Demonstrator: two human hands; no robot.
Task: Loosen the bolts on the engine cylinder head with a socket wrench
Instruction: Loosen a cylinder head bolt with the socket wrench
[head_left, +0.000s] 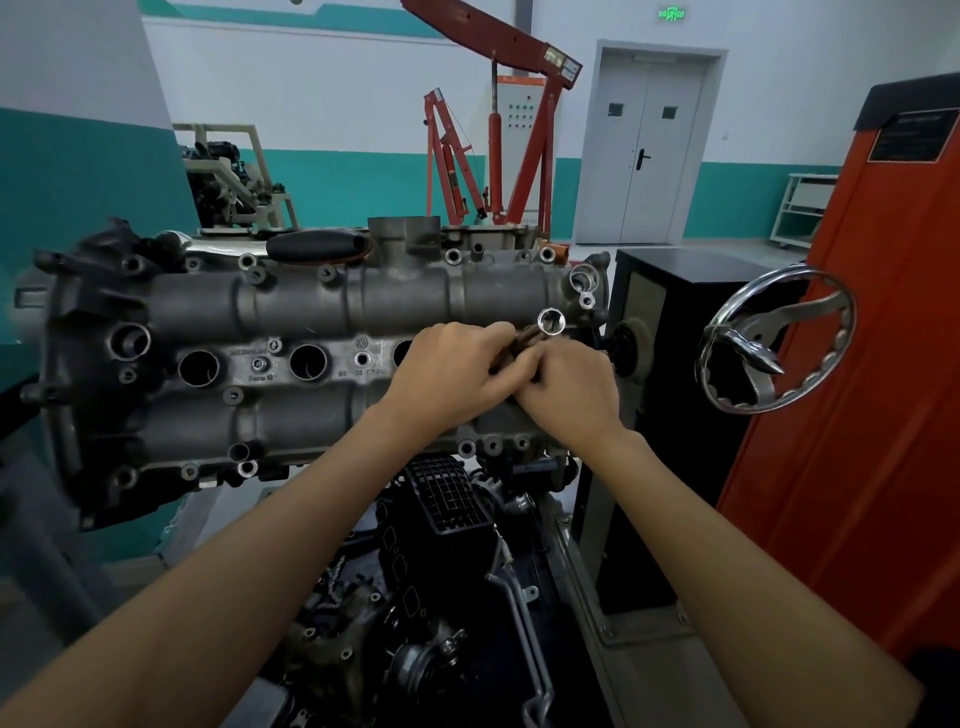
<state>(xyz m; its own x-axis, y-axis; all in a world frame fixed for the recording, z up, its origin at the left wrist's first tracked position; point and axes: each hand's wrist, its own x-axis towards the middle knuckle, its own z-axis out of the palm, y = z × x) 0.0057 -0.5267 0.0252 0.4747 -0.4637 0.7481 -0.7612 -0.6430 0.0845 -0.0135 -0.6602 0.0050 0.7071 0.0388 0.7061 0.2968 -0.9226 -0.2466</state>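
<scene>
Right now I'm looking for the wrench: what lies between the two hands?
In the head view, the socket wrench lies between the left hand and right hand; both grip it.

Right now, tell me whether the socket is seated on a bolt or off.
Off. The socket shows its empty open mouth, raised above the cylinder head.

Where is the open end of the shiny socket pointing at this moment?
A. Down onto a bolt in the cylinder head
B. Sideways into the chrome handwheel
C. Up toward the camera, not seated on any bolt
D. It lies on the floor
C: the socket shows its hollow round mouth to the camera above the cylinder head, while the left hand and the right hand hold the tool between them.
</scene>
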